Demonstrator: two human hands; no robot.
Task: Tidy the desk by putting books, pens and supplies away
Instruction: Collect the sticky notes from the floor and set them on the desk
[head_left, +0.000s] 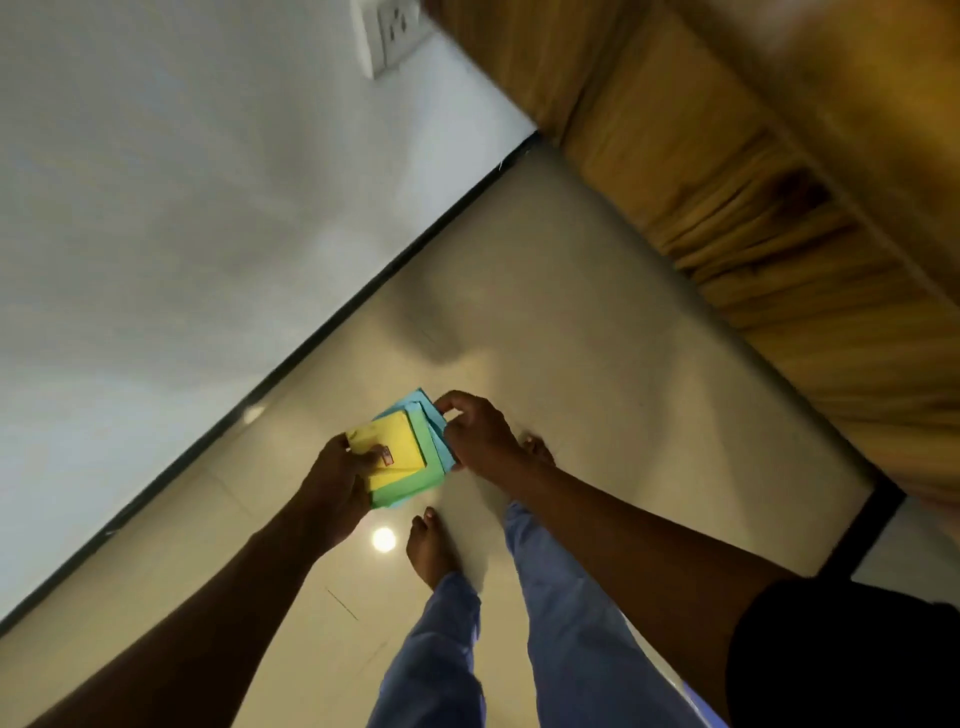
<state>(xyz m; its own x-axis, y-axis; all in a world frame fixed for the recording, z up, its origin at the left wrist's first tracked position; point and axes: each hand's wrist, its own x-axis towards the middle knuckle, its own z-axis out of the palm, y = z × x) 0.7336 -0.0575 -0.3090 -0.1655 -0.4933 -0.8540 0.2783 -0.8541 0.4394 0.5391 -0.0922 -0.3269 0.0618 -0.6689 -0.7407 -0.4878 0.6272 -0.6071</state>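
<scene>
A small stack of coloured books (410, 452) is held in the air over the floor: a yellow one on top with a small red label, a green one under it, blue ones below. My left hand (337, 478) grips the stack's near left edge, thumb on the yellow cover. My right hand (478, 431) pinches the far right edge of the blue and green covers. No desk, pens or other supplies are in view.
A shiny beige tiled floor (597, 338) lies below, with my bare feet and blue trousers (571, 623) on it. A white wall (182, 208) with a socket plate (389, 36) runs along the left. A wooden furniture piece (779, 182) fills the upper right.
</scene>
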